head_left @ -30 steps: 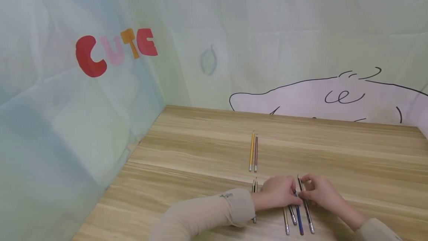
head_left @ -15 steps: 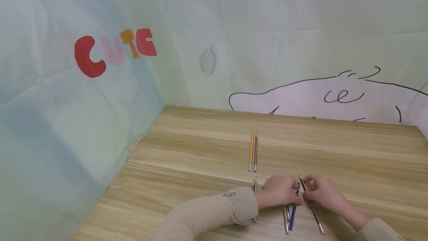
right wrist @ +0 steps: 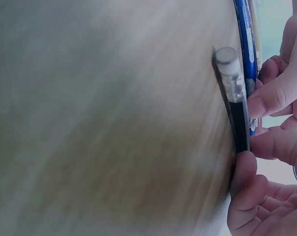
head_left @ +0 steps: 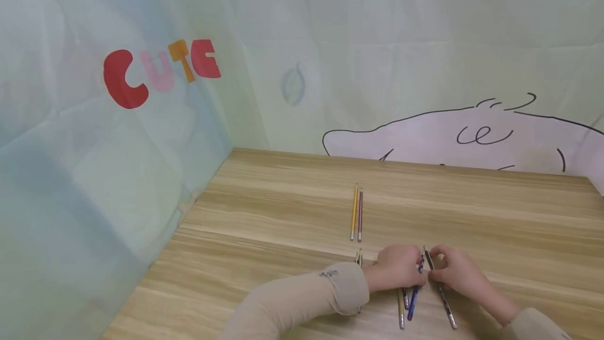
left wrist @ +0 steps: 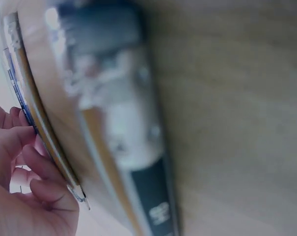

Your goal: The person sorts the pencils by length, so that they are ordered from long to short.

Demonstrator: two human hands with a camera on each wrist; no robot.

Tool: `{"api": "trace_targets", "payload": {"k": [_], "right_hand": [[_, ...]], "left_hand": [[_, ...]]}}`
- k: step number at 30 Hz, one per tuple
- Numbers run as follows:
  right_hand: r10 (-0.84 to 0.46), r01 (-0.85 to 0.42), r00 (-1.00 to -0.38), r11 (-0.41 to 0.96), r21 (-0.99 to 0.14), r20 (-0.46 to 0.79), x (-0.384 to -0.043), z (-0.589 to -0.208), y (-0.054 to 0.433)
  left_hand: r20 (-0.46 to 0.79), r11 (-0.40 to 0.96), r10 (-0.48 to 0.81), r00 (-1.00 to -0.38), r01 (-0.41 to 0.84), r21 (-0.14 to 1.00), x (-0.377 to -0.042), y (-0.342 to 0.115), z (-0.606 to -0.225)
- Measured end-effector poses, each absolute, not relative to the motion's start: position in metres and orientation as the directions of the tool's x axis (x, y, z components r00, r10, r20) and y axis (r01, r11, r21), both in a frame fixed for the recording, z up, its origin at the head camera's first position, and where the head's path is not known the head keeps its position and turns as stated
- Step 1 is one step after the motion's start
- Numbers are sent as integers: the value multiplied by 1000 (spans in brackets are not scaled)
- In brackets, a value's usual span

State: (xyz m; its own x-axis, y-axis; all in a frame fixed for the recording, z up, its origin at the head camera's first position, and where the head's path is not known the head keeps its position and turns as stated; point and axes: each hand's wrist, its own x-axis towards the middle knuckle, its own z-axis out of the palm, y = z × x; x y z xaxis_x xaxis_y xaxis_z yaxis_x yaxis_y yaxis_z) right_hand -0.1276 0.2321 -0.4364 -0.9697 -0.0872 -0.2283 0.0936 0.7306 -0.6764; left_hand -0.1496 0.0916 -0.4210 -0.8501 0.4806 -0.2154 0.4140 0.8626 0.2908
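My left hand (head_left: 401,266) pinches the blue pencil (head_left: 413,300) between thumb and fingers near its upper part. A yellow pencil (head_left: 401,311) and a dark pencil (head_left: 406,299) lie just left of it, partly hidden beneath that hand. To the right, my right hand (head_left: 456,271) pinches a black pencil (head_left: 442,298) close to its tip, its eraser end slanting down to the right. The right wrist view shows the black pencil's white eraser (right wrist: 228,56) and the blue pencil (right wrist: 246,34) beside it. Both hands are close together.
Farther back on the wooden table (head_left: 283,198) lie a yellow pencil (head_left: 354,214) and a dark red pencil (head_left: 360,216), side by side. A pair of pencils (head_left: 358,259) is partly covered by the left sleeve (head_left: 302,293). Printed cloth (head_left: 377,67) stands behind the table.
The blue pencil's lower end has swung left, toward the yellow and dark pencils. The black pencil's eraser end has swung right, widening the gap between them.
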Motion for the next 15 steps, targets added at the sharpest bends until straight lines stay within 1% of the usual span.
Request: {"api": "trace_targets", "payload": {"k": [7,13,15], "right_hand": [[-85,77,-974,742,-666,-208,-128,-436,232],[-67,100,-976,711,-696,-209,-129,-439,236],[-62,108,-976,694,-712,-208,-130,-439,238]], "left_hand": [[-227,868,460,-858,382,318,-150,92,-421],[-244,866,432,-868,324,382,-153,92,-425],[-239,855,426,-873,302,422,-155,92,-425]]}}
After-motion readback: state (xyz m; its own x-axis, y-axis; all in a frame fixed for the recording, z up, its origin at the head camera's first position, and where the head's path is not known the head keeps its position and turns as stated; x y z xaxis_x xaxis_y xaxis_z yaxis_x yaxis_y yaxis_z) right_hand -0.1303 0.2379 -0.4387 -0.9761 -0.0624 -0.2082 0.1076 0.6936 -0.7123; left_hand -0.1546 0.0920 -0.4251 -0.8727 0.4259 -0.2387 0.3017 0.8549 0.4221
